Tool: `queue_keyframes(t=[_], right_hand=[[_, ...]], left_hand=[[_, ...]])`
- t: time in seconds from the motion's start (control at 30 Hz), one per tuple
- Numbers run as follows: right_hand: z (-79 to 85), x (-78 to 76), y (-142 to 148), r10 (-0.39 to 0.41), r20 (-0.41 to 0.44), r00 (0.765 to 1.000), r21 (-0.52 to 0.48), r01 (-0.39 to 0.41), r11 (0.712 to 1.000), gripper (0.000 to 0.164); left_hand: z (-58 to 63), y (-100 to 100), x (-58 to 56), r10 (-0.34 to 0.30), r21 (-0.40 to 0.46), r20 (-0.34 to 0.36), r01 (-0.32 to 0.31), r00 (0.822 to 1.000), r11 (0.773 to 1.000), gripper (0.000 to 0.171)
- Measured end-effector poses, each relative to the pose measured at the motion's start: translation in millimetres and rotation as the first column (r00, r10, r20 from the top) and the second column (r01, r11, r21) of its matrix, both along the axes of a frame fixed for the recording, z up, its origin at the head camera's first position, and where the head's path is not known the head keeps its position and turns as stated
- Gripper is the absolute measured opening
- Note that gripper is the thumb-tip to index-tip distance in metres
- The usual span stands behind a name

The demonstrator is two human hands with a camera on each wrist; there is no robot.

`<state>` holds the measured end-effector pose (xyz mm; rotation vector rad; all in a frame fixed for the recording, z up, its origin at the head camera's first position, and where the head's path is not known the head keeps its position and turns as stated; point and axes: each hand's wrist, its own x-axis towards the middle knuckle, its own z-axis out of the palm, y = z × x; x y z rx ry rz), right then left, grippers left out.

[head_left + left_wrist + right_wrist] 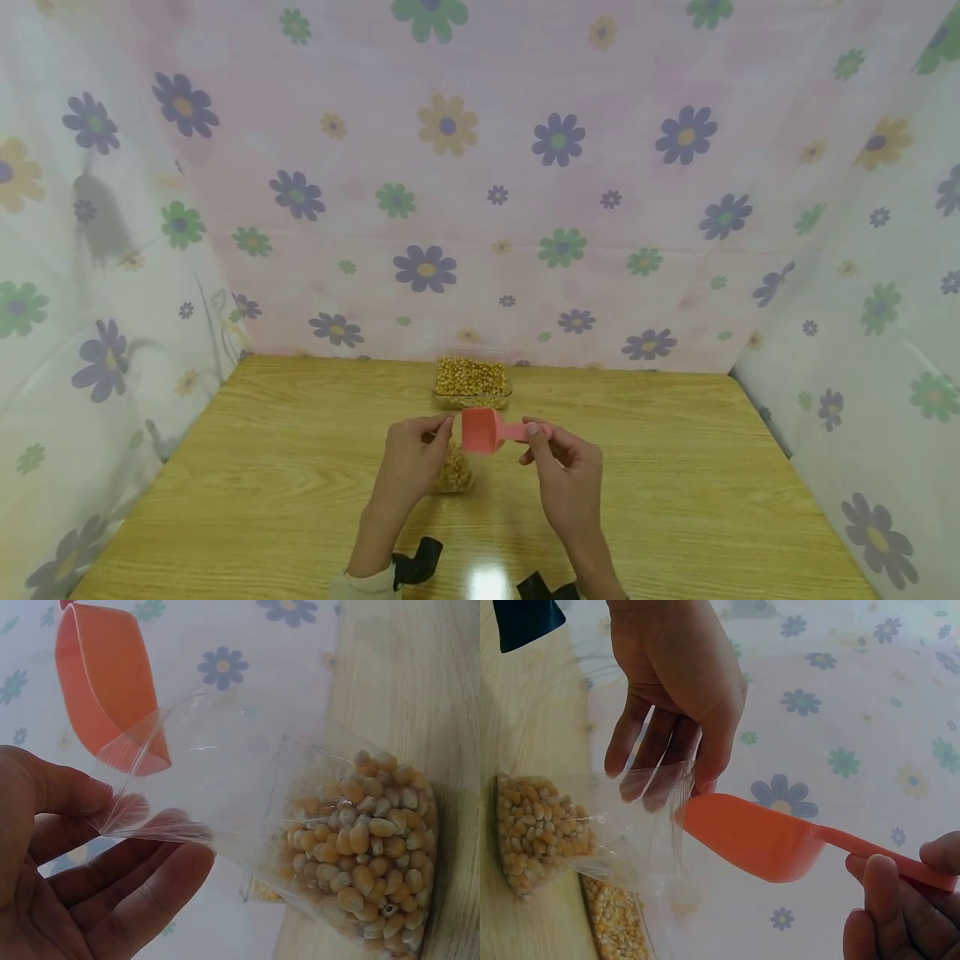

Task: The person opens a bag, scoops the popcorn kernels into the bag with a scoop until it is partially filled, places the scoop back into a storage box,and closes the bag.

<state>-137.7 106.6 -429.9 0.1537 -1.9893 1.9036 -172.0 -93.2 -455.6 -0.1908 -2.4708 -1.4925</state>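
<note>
My left hand point(414, 462) pinches the top edge of a clear plastic bag point(247, 772) between thumb and fingers. Corn kernels point(360, 855) fill the bag's lower part, which stands on the table. In my right hand point(566, 479) is the handle of a pink-orange scoop point(480, 431), gripped between thumb and fingers. The scoop's front lip sits at the bag's mouth, as the right wrist view shows; its bowl point(754, 840) is tilted toward the bag. From the head view the scoop's inside looks bare of kernels.
Behind the bag, a clear glass container point(472, 387) of corn kernels stands near the back edge of the wooden table point(675, 483). Flower-patterned cloth point(495, 167) encloses the back and both sides. Black straps with mounts point(417, 562) are on both wrists.
</note>
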Motion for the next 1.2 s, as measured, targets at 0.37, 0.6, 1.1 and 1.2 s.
queue_keyframes(t=[0.37, 0.6, 1.1, 1.2], right_hand=[[3.0, 2.1, 4, -0.101, -0.093, 0.990, 0.023, 0.104, 0.994, 0.018], [2.1, -2.4, 14, -0.135, -0.105, 0.985, -0.003, 0.135, 0.991, 0.020], [11.9, -82.9, 14, -0.056, -0.098, 0.994, 0.177, 0.072, 0.982, 0.024], [-1.4, -105.1, 10, -0.011, -0.068, 0.998, 0.241, 0.027, 0.970, 0.028]], left_hand=[[-4.8, -2, -3.3, 0.002, 0.023, -0.024, -0.001, 1.000, 1.000, 0.022], [-5.8, -3, -4.4, 0.018, 0.026, -0.067, -0.016, 0.998, 1.000, 0.023], [-14.3, -5, -6.8, 0.019, 0.125, -0.050, -0.012, 0.999, 0.992, 0.022], [-14.4, -6, -5.9, 0.016, 0.126, -0.052, -0.009, 0.999, 0.992, 0.021]])
